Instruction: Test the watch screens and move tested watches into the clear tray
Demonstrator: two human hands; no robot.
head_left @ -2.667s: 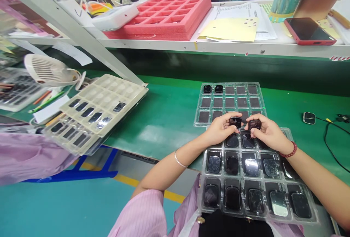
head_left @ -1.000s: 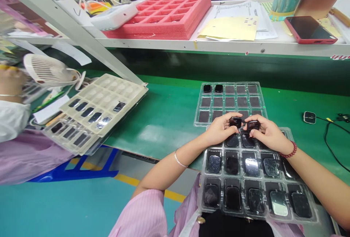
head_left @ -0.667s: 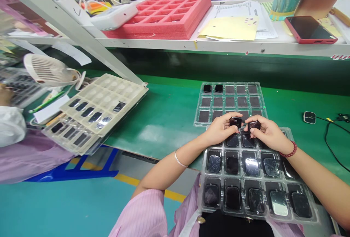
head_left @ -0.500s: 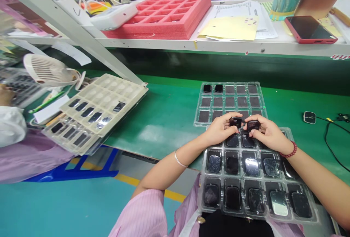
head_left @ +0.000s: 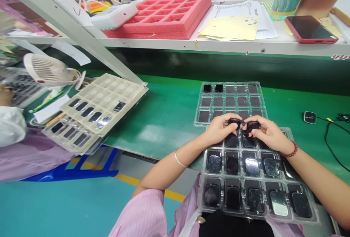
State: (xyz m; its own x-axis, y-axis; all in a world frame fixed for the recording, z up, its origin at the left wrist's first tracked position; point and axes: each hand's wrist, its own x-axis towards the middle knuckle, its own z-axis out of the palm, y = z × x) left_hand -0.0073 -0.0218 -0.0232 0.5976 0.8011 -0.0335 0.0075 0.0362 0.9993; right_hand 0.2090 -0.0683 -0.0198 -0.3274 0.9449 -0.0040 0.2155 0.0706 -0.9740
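Observation:
My left hand (head_left: 220, 129) pinches a small black watch body (head_left: 234, 121) and my right hand (head_left: 266, 133) pinches another black watch body (head_left: 253, 124), side by side over the far edge of the near clear tray (head_left: 203, 178). That tray lies partly on my lap and holds several dark watch bodies. Just beyond my hands lies a second clear tray (head_left: 198, 109) on the green bench, with two black watch bodies (head_left: 213, 88) in its far left cells and the other cells showing dark pads.
A stack of cream and clear trays (head_left: 95, 109) with several parts sits at left beside a white fan (head_left: 46, 70). A co-worker's sleeve (head_left: 11, 125) shows at far left. The shelf holds a pink foam tray (head_left: 166, 16), papers (head_left: 232, 27) and a red phone (head_left: 308, 30). A cabled watch (head_left: 309, 117) lies right.
Both hands have tilted the watch bodies slightly lower and flatter. The co-worker's hand at far left has drawn back. Trays have not moved.

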